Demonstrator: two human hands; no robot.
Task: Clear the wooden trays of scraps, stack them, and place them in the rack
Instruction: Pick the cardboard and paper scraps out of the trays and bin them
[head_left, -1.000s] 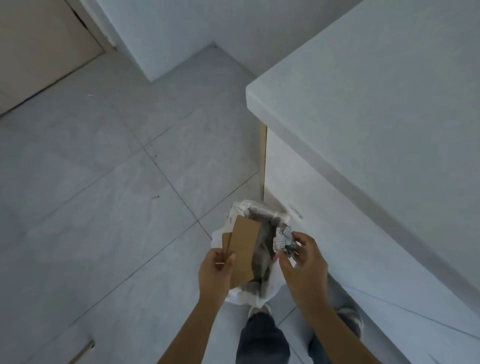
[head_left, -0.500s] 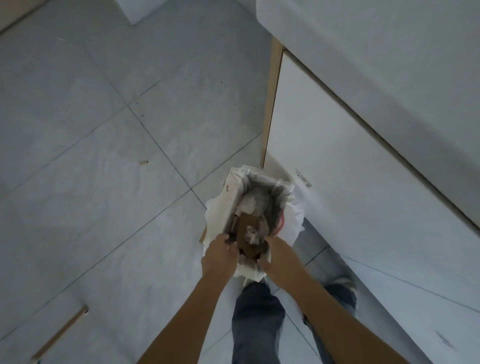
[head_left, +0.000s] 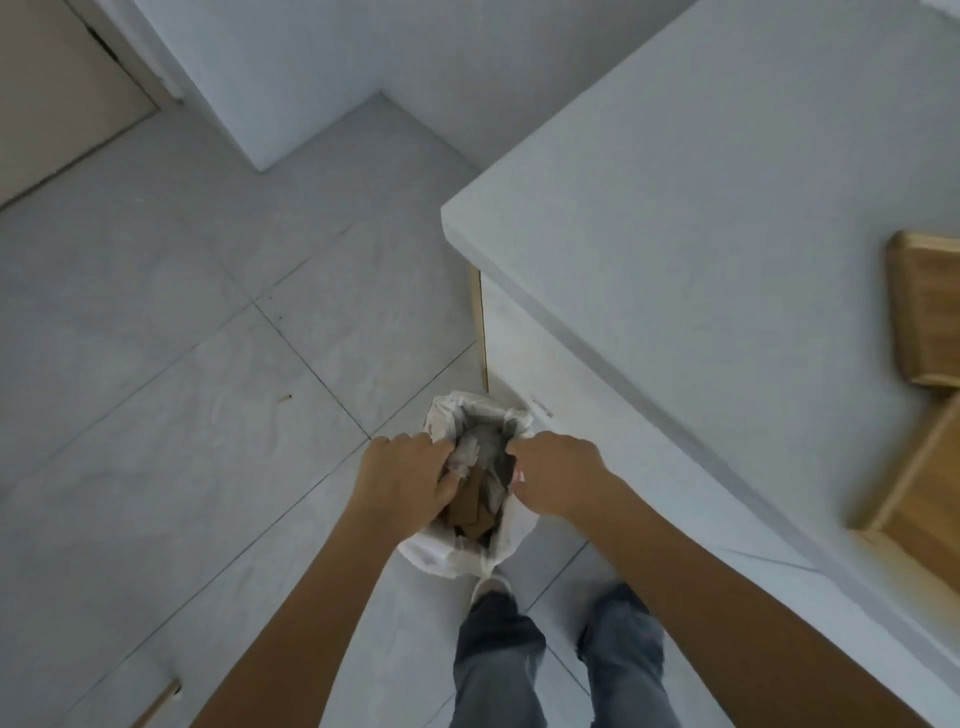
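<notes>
Both hands hang over a small bin lined with a white bag (head_left: 441, 553) on the tiled floor (head_left: 182, 415), at about 6 o'clock. The left hand (head_left: 402, 480) has its fingers curled down into the bin's mouth; whether they pinch anything cannot be told. The right hand (head_left: 558, 478) is loosely curled at the bag's rim. Brown cardboard scraps (head_left: 470, 512) and crumpled paper (head_left: 470, 454) lie inside. Two wooden trays (head_left: 924, 312) rest on the white desk (head_left: 701, 234) at 3 o'clock.
</notes>
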